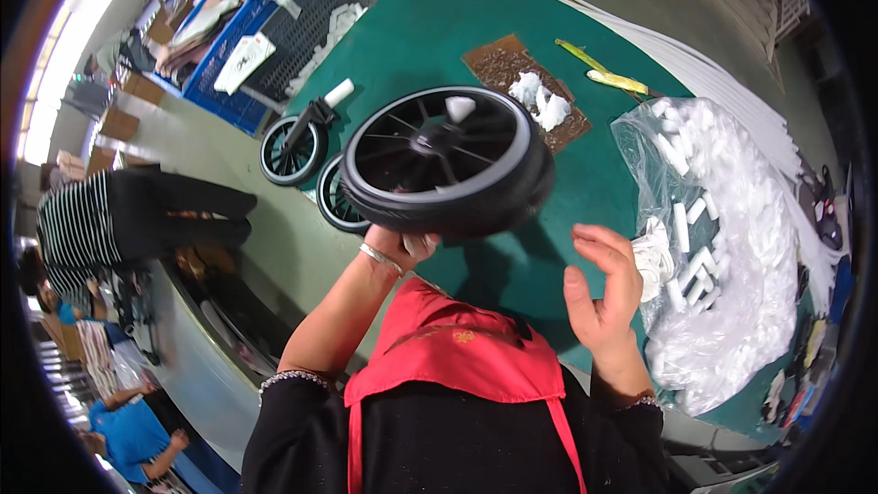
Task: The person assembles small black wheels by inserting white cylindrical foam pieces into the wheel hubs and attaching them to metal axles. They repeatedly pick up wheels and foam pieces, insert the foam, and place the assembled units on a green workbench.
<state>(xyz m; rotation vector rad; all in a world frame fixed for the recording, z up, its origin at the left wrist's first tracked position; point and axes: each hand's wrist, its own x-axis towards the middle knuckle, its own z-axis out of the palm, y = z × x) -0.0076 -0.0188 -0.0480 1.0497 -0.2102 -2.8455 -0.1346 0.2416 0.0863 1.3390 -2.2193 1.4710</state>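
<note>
My left hand [402, 247] is wrapped around the underside of a large black spoked wheel [432, 140] with a grey rim, holding it tilted above the green table. Most of those fingers are hidden behind the wheel, which is slightly blurred. A small white piece [460, 109] shows among its spokes. My right hand [604, 297] is raised to the right of the wheel, fingers apart and holding nothing. Left of the big wheel sits a smaller wheel [291, 151] in a black fork with a white tube [338, 92] on it. Another small wheel [337, 197] is partly covered by the large one.
A clear plastic bag [722, 329] of white tubes covers the table's right side, beside a white cloth [653, 261]. Brown cardboard [489, 59] with white wadding [549, 108] and a yellow tool [617, 82] lie farther back. Crates [215, 64] stand far left; people work at left.
</note>
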